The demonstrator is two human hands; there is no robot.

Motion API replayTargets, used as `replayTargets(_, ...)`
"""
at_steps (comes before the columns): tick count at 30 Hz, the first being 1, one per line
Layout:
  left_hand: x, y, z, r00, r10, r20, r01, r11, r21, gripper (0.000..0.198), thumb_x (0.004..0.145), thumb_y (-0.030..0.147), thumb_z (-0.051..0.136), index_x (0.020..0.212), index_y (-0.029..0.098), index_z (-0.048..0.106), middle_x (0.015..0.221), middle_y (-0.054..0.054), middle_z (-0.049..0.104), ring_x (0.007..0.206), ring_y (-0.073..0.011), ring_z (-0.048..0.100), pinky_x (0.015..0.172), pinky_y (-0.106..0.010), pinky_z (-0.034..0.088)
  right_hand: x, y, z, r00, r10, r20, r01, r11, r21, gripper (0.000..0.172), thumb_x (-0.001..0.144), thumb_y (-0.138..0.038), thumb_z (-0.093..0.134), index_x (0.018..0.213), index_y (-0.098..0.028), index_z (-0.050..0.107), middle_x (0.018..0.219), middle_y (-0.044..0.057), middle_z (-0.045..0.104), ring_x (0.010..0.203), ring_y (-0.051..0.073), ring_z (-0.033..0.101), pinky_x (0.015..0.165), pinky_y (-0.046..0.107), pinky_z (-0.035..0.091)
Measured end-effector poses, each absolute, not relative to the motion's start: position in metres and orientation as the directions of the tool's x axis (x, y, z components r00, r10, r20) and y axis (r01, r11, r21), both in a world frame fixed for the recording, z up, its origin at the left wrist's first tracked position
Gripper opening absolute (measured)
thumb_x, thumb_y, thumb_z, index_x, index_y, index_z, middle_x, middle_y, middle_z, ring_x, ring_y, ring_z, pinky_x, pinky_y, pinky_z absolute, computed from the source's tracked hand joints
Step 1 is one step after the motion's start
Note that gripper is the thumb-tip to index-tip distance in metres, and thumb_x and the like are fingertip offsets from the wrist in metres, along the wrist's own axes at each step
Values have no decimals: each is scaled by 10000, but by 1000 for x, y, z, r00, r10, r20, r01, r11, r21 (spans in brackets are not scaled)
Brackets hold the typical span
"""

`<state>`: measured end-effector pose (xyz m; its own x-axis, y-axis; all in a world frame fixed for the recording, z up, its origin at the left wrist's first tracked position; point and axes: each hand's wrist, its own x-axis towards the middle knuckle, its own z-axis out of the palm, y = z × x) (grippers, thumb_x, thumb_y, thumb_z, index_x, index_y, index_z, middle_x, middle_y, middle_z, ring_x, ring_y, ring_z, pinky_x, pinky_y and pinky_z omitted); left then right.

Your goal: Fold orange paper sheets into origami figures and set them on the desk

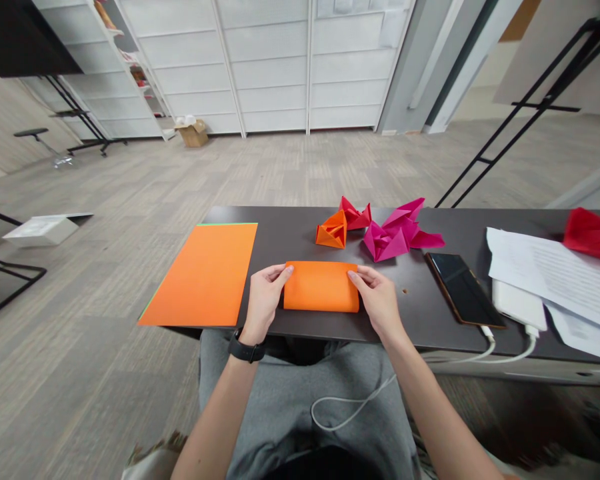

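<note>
A folded orange paper [321,287] lies flat on the dark tabletop [300,225], close to the front edge. My left hand [265,300] grips its left edge and my right hand [379,300] grips its right edge, with fingertips resting on top. To the left of my left hand lies a large flat orange sheet [203,275] with a green rim. Beyond the hands stand a small orange origami piece [332,231], a pink-red one [355,215] and a larger magenta one [393,233]. A black wristwatch band [246,348] circles my left wrist.
A black smartphone [464,290] lies right of my right hand, with white cable running off the table edge to a white power bank [517,305]. Printed papers [575,280] and a red folded paper [593,233] sit at the far right. Carpeted floor surrounds the table.
</note>
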<state>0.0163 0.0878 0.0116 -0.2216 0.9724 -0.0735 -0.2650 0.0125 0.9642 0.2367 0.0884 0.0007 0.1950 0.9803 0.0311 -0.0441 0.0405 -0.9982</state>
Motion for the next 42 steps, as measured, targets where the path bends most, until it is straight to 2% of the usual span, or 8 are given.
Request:
replayTargets(8, 17, 87, 13, -225, 972, -65, -248, 8, 969, 392, 625, 438, 877, 832, 123, 771, 820, -76, 767, 834, -202, 697, 825, -312, 518, 237, 89, 0, 197, 980, 27, -35, 34, -999, 368, 715, -510, 774, 911, -200, 751, 925, 84, 780, 910, 257, 711, 826, 382, 564)
replayTargets(17, 15, 86, 14, -209, 974, -81, -268, 23, 963, 404, 626, 412, 879, 884, 118, 777, 871, -93, 778, 885, -224, 704, 851, -336, 521, 238, 88, -3, 214, 976, 34, -19, 39, -999, 370, 728, -524, 768, 899, -197, 760, 921, 82, 780, 889, 253, 706, 817, 382, 552)
replayTargets(24, 15, 87, 13, -216, 974, -62, -239, 9, 971, 355, 648, 416, 861, 839, 132, 769, 827, -70, 763, 844, -202, 691, 830, -313, 505, 239, 88, -4, 205, 977, 53, 7, 53, -999, 346, 769, -515, 739, 918, -203, 765, 918, 73, 782, 908, 254, 705, 829, 381, 547)
replayTargets(32, 14, 89, 13, -224, 974, -39, -187, -3, 982, 294, 686, 371, 827, 859, 152, 733, 907, -71, 758, 856, -187, 689, 802, -283, 511, 240, 88, -9, 194, 979, 67, 54, 57, -997, 347, 782, -513, 729, 906, -191, 763, 947, 84, 785, 897, 256, 713, 811, 372, 547)
replayTargets(36, 13, 89, 15, -251, 967, -33, -133, -1, 991, 275, 692, 383, 817, 800, 139, 748, 867, -73, 756, 824, -184, 677, 754, -269, 510, 241, 89, -11, 198, 978, 62, 64, 50, -997, 358, 775, -519, 732, 905, -187, 765, 941, 89, 786, 893, 259, 715, 811, 376, 546)
replayTargets(42, 12, 89, 16, -257, 966, -35, -120, 4, 993, 310, 683, 408, 824, 814, 134, 763, 804, -68, 749, 796, -186, 672, 744, -276, 505, 241, 88, -8, 213, 975, 59, 93, 40, -995, 398, 765, -555, 722, 892, -181, 772, 895, 89, 786, 857, 266, 717, 778, 380, 553)
